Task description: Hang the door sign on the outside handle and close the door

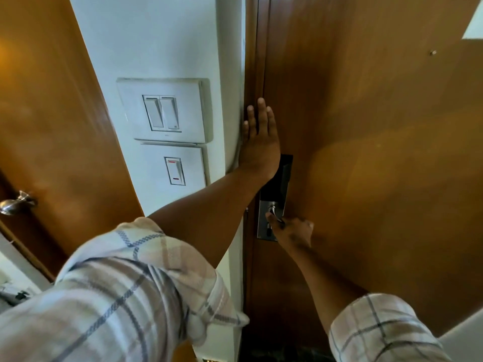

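The brown wooden door (366, 126) fills the right half of the view and sits flush against its dark frame (252, 61). My left hand (258, 137) lies flat and open on the door's latch edge, fingers pointing up, just above the black lock plate (283, 173). My right hand (290, 231) is closed around the silver lever handle (271, 207) on the metal plate below the black panel. No door sign is visible on this side.
A white wall strip (156, 48) left of the frame carries a double light switch (163, 111) and a single switch (174, 170). Further left is another wooden door (47, 113) with a round metal knob (15, 203).
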